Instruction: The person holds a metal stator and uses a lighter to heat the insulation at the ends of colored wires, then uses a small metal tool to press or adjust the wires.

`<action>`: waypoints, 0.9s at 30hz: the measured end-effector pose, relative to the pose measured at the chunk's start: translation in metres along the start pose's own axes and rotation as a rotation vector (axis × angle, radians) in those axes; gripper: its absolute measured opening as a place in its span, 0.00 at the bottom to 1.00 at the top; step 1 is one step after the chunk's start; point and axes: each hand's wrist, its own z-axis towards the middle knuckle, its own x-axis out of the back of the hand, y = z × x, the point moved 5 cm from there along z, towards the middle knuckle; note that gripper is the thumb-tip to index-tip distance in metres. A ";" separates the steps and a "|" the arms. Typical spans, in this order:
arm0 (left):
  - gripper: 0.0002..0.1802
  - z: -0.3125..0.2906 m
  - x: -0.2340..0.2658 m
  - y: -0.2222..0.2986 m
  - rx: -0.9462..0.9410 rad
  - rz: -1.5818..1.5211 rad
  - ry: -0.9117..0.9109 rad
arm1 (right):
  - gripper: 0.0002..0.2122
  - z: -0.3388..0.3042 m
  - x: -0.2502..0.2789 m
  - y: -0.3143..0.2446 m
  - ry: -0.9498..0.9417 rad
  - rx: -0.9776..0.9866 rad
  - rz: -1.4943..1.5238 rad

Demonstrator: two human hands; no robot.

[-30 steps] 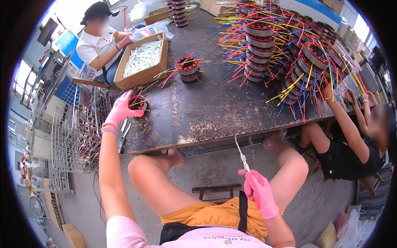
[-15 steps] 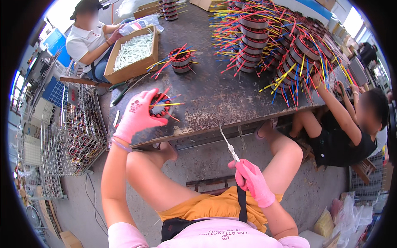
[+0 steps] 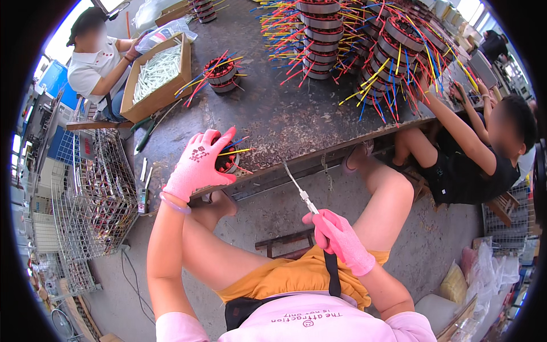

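Observation:
My left hand [image 3: 198, 162], in a pink glove, is curled round a small ring-shaped motor stator [image 3: 229, 162] with red, blue and yellow wires. The stator is by the table's front edge, partly hidden by my fingers. Lower and to the right, my right hand [image 3: 343, 239], also gloved in pink, is closed on a slim hand tool [image 3: 307, 200] with a pale body and a long thin rod. The rod's tip is by the table edge, apart from the stator. Farther back, another wired stator [image 3: 222, 80] stands on the table.
Tall stacks of wired stators [image 3: 322, 43] fill the far right of the table [image 3: 250, 102]. A cardboard box [image 3: 160, 95] of white tubes and green-handled pliers [image 3: 146, 137] lie left. Wire baskets [image 3: 91, 194] stand beside the table. Two people sit at the far left and right.
My left hand and the stator have come toward me and to the right along the table. The view has turned slightly. My right hand keeps its hold on the tool.

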 end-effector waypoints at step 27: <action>0.51 -0.012 -0.013 -0.016 0.133 -0.095 0.176 | 0.15 0.021 -0.030 0.012 -0.028 -0.106 -0.180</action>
